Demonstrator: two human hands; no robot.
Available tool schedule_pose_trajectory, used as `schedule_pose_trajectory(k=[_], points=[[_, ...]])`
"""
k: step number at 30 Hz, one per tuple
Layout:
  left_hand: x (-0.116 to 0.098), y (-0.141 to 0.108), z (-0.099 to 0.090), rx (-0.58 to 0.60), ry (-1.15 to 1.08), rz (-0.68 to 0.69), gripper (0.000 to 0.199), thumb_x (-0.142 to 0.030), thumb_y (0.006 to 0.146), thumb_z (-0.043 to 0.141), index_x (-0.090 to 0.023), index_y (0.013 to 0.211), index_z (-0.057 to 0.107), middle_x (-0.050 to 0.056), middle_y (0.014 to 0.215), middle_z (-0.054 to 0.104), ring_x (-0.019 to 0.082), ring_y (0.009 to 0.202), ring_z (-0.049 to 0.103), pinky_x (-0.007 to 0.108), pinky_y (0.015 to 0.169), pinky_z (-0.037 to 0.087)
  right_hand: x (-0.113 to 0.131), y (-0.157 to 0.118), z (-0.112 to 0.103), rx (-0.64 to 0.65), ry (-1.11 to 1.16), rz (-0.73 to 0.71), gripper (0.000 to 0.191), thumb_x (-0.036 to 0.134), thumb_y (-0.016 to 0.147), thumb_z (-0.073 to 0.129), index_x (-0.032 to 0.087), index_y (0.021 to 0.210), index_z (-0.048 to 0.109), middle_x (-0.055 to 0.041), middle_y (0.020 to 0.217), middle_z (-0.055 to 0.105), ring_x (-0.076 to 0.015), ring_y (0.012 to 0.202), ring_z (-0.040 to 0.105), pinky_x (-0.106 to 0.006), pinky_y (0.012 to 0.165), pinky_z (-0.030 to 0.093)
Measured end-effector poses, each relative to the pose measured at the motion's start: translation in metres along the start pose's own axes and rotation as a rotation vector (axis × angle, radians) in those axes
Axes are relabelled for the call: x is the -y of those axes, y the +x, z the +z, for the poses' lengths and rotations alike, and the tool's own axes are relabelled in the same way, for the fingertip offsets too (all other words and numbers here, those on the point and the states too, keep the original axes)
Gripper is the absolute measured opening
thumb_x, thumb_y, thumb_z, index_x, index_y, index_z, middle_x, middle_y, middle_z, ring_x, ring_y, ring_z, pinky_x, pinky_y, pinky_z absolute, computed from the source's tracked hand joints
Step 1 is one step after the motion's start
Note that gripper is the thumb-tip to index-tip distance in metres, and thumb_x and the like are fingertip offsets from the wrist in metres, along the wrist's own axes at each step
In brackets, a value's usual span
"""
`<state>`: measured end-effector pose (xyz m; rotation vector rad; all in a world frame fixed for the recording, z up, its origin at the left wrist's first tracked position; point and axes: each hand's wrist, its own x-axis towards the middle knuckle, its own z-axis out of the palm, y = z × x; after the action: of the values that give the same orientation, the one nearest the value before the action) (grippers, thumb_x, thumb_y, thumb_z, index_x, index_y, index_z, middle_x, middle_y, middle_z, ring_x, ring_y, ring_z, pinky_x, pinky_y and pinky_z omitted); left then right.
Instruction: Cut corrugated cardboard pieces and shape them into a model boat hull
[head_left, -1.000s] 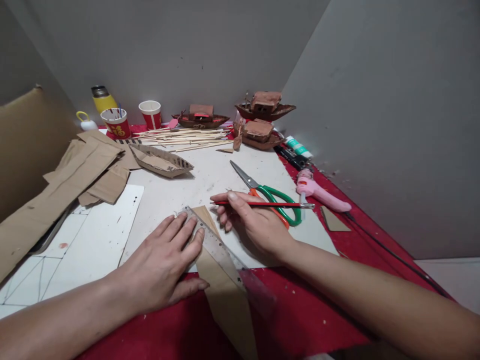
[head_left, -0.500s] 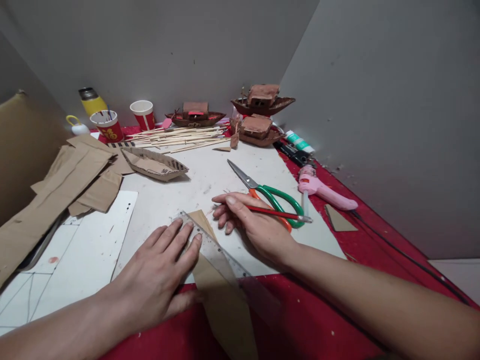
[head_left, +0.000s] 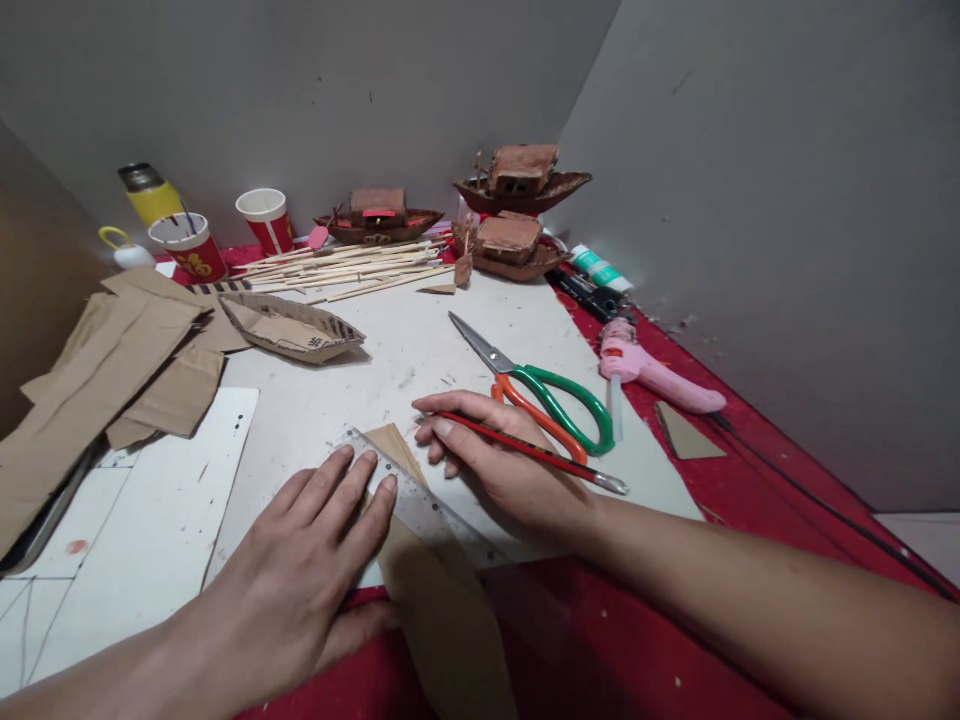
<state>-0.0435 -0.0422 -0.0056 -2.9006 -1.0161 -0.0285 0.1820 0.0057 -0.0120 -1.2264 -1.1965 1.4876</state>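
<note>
Head: left fingers (head_left: 351, 487), slightly spread, touch the ruler (head_left: 414, 502); right fingers (head_left: 463, 445) pinch the pencil (head_left: 525, 449).

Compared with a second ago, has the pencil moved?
Yes: against the scissors, the pencil has swung its silver end nearer the person, and no longer crosses the green handle.

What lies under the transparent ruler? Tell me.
Brown cardboard lies under the transparent ruler, its tip sticking out past the far edge, along with part of the white sheet. The left hand covers part of the ruler, so what lies directly beneath it cannot be seen.
</note>
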Motion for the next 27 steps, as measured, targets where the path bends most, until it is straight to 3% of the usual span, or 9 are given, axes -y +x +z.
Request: schedule_pose_trajectory(k=[4,8,16,24,27], points=[[0.000,0.001,-0.001,-0.006,-0.030,-0.004,0.071,-0.056,0.086,0.055,-0.013,0.142,0.045,0.022,0.149,0.042,0.042,0.137,0.037,0.053,0.100,0.043,-0.001,-0.001,-0.001,0.037,-0.011,-0.059,0.032,0.037,0.089,0.058,0.015,0.111,0.065,-0.0055,0.084,0.068,-0.0124,0.068,0.060,-0.024,0.057,0.050],[0.000,0.001,0.000,-0.037,-0.057,-0.002,0.071,-0.055,0.086,0.056,-0.011,0.141,0.046,0.023,0.148,0.043,0.043,0.136,0.037,0.054,0.100,0.042,0.002,-0.002,0.006,0.031,-0.031,-0.028,0.036,0.045,0.090,0.056,0.015,0.105,0.070,-0.0013,0.071,0.061,-0.0115,0.061,0.055,-0.025,0.055,0.048],[-0.001,0.002,0.004,-0.039,-0.131,-0.058,0.074,-0.060,0.082,0.059,-0.015,0.139,0.047,0.022,0.148,0.043,0.043,0.136,0.037,0.056,0.099,0.042,0.001,0.012,0.026,0.069,-0.035,-0.004,0.011,0.026,0.084,0.058,0.017,0.087,0.063,-0.0001,0.068,0.063,-0.0115,0.058,0.057,-0.022,0.050,0.046],[-0.001,0.005,0.004,-0.043,-0.206,-0.088,0.072,-0.056,0.080,0.063,-0.016,0.138,0.048,0.019,0.147,0.045,0.040,0.136,0.038,0.055,0.101,0.040,0.005,0.016,0.028,0.050,-0.251,-0.139,0.007,0.023,0.080,0.057,0.018,0.075,0.059,-0.0006,0.070,0.064,-0.0135,0.066,0.059,-0.026,0.061,0.048],[-0.002,0.003,0.006,-0.050,-0.199,-0.095,0.072,-0.058,0.080,0.062,-0.016,0.137,0.049,0.019,0.147,0.046,0.040,0.135,0.038,0.055,0.102,0.039,0.005,0.016,0.028,0.054,-0.242,-0.142,0.007,0.023,0.081,0.057,0.018,0.076,0.060,-0.0005,0.070,0.064,-0.0125,0.063,0.058,-0.025,0.059,0.047]])
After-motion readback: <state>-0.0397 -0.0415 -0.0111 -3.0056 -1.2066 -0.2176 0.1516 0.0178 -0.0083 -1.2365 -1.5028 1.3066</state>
